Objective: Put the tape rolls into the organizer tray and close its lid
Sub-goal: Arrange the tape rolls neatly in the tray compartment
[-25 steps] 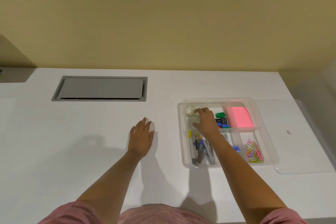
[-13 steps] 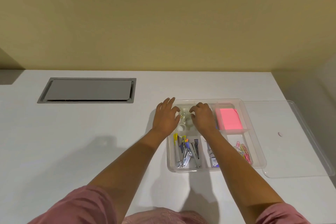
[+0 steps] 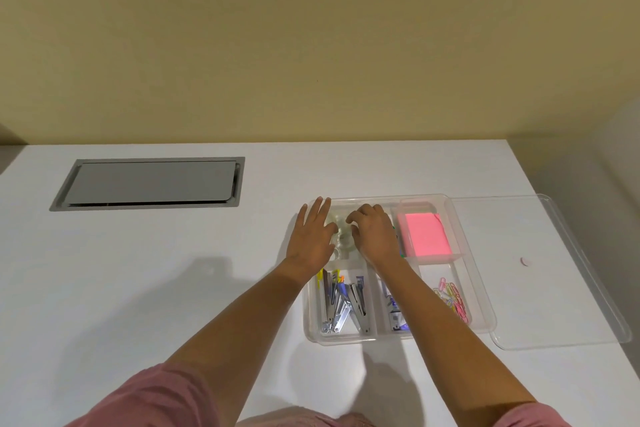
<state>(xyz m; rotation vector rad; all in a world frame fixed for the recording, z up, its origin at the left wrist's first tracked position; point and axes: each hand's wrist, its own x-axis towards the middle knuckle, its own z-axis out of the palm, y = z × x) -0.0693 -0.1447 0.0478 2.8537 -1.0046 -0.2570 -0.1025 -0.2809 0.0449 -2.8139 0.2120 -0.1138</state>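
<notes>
In the head view, both hands were over the far left compartment of the clear organizer tray (image 3: 479, 295), which sat on the white desk (image 3: 138, 288). The left hand (image 3: 313, 237) lay with its fingers spread flat and loose, reaching in from about seven o'clock, its thumb side against the clear tape rolls (image 3: 343, 239). The right hand (image 3: 375, 236) came in from about five o'clock with its fingers curled down over the same rolls. Whether either hand actually gripped a roll could not be told, since the rolls were see-through and mostly hidden between the two palms. The rolls appeared to sit inside that compartment, at roughly ten o'clock from the tray's centre.

A pink sticky-note pad (image 3: 426, 234) filled the far right compartment, staplers (image 3: 341, 305) the near left one, and coloured paper clips (image 3: 452, 300) the near right one.

The relation that mattered was the lid (image 3: 554, 270). It lay flat on the desk at three o'clock from the tray, touching or just beside the tray's right edge, with its long axis running from near to far like the tray's own right side. The right hand was plainly the nearer one to it, and the left was well apart from it. By my judgement, the rolls were nearly settled, and closing the lid would call for a reach to three o'clock, most naturally by the right hand.
</notes>
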